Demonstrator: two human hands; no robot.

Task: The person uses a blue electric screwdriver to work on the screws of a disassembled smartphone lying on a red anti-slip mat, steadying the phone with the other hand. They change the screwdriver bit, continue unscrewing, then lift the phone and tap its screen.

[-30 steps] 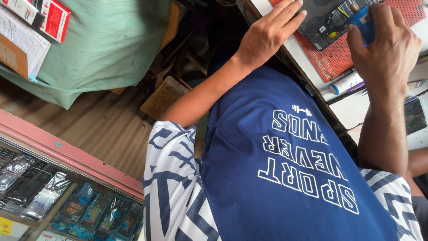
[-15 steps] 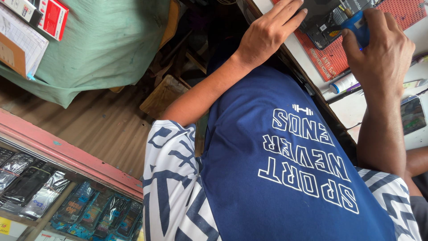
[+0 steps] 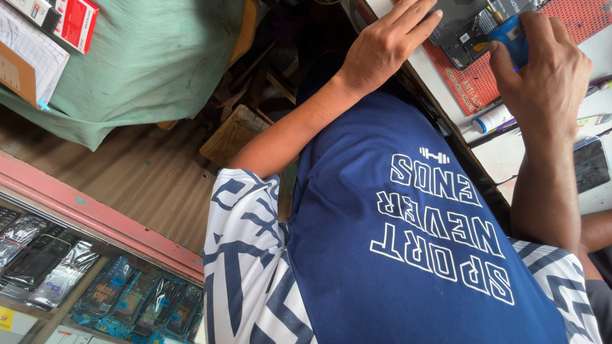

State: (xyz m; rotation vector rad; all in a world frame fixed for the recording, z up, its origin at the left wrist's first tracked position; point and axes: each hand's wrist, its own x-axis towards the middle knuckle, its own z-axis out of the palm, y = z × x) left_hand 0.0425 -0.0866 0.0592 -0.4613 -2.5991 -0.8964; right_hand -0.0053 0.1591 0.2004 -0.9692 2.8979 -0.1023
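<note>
My left hand (image 3: 389, 48) lies flat at the edge of the workbench, its fingertips pressing on an opened dark phone (image 3: 464, 30). That phone rests on a red perforated mat (image 3: 479, 89). My right hand (image 3: 542, 70) is closed around a blue-handled tool (image 3: 510, 39), held at the phone's right side. The tool's tip is hidden by my fingers. My blue printed shirt (image 3: 408, 229) with white patterned sleeves fills the lower part of the view.
A white tube (image 3: 491, 119) and another dark phone (image 3: 590, 164) lie on the white bench. At left are a green cloth (image 3: 146, 64), red boxes (image 3: 76, 22) and a paper pad (image 3: 29, 51). A wooden stool (image 3: 236, 134) stands below. A glass case of phone covers (image 3: 95, 286) sits lower left.
My right hand has shifted a little with the blue tool over the phone. My left hand stays pressed on the phone.
</note>
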